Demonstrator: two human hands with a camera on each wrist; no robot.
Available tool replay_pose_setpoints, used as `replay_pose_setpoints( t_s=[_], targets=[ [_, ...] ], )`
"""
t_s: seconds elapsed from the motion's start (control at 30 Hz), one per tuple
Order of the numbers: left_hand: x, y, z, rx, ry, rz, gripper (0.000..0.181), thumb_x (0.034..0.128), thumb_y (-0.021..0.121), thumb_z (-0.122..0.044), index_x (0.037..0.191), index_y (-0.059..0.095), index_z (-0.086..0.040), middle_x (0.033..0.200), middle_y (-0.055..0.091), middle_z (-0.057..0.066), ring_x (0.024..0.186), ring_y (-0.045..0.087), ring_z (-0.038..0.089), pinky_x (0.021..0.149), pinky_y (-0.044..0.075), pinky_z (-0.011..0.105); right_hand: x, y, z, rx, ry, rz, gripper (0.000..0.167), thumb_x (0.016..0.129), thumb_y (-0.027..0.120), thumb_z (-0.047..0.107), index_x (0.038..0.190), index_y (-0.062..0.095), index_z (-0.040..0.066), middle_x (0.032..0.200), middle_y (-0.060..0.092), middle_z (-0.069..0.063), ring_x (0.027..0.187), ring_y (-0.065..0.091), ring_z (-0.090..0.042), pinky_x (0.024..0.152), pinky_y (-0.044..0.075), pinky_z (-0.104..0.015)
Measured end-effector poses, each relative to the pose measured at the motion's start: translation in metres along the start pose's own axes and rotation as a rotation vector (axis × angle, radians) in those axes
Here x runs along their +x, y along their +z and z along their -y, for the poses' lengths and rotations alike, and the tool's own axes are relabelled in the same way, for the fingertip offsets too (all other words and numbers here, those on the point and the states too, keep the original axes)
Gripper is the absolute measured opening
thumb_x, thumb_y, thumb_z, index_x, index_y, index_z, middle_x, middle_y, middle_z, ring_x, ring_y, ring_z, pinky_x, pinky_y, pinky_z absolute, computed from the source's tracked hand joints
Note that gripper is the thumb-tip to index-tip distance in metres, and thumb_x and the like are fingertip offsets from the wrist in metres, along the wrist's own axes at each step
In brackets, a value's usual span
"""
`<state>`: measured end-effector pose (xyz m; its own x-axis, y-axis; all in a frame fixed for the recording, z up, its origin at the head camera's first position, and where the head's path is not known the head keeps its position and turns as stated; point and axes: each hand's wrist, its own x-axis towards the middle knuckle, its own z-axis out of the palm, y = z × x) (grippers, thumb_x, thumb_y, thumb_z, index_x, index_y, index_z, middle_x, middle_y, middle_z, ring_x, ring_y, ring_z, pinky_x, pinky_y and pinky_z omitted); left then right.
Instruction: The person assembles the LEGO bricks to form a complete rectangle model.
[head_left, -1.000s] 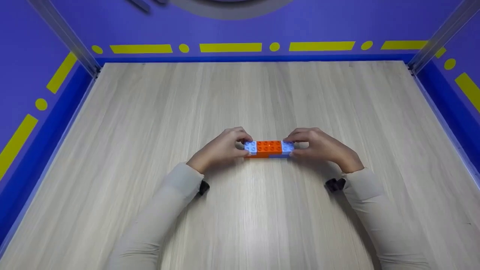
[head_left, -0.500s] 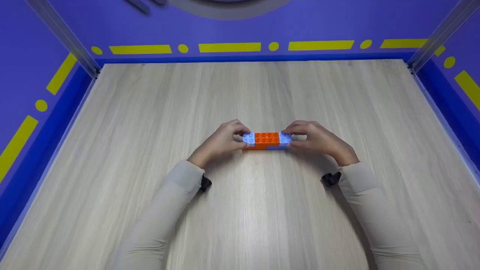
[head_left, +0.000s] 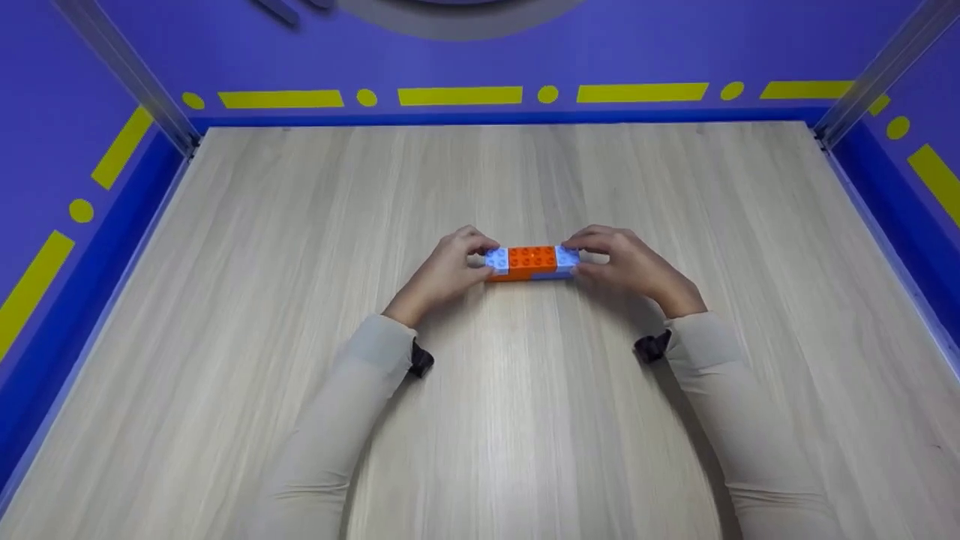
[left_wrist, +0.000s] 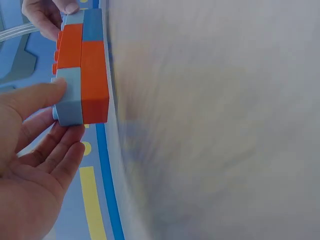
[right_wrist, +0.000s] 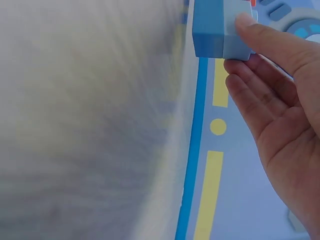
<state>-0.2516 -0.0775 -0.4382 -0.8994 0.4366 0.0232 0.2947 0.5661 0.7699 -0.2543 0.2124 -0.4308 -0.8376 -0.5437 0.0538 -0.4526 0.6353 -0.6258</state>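
Observation:
Near the middle of the table, both hands hold a two-layer bar of toy building bricks. An orange brick (head_left: pixel 532 259) sits in the middle of the top layer, between a light blue brick (left_wrist: pixel 70 95) at the left end and another light blue brick (right_wrist: pixel 237 30) at the right end. The lower layer has an orange brick (left_wrist: pixel 95 82) on the left and a darker blue brick (right_wrist: pixel 209 30) on the right. My left hand (head_left: pixel 448 266) pinches the left end between thumb and fingers. My right hand (head_left: pixel 630 262) pinches the right end likewise. Whether the bar touches the table cannot be told.
The wood-grain table (head_left: pixel 495 420) is bordered at the back and sides by blue panels (head_left: pixel 465 60) with yellow dashes and dots. Metal posts (head_left: pixel 131 75) stand at the back corners. A dark wrist camera (head_left: pixel 652 347) sits below the right wrist.
Both hands have carried the brick bar away from the body, toward the back of the table, and slightly left. The grip at each end looks the same.

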Motion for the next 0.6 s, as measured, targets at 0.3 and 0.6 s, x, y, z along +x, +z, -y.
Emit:
replay_pose_setpoints(
  t_s=[0.3, 0.6],
  targets=[
    [0.0063, 0.0023, -0.0018, 0.021, -0.092, -0.017, 0.036, 0.091, 0.064, -0.009, 0.127, 0.061, -0.006, 0.122, 0.055, 0.007, 0.115, 0.053, 0.022, 0.101, 0.045, 0.034, 0.0059, 0.0014, -0.0043, 0.06, 0.029, -0.016, 0.034, 0.089, 0.065, 0.005, 0.123, 0.065, 0.004, 0.124, 0.062, -0.012, 0.118, 0.058, -0.029, 0.101, 0.046, -0.045],
    [0.0094, 0.003, 0.0008, 0.028, -0.124, -0.005, 0.039, 0.0922, 0.063, -0.01, 0.131, 0.058, -0.004, 0.126, 0.054, 0.008, 0.117, 0.052, 0.023, 0.102, 0.045, 0.034, 0.0108, 0.0028, -0.0042, 0.061, 0.078, -0.001, 0.034, 0.09, 0.065, 0.007, 0.124, 0.064, 0.005, 0.125, 0.062, -0.013, 0.117, 0.058, -0.029, 0.101, 0.046, -0.044]
  ],
)
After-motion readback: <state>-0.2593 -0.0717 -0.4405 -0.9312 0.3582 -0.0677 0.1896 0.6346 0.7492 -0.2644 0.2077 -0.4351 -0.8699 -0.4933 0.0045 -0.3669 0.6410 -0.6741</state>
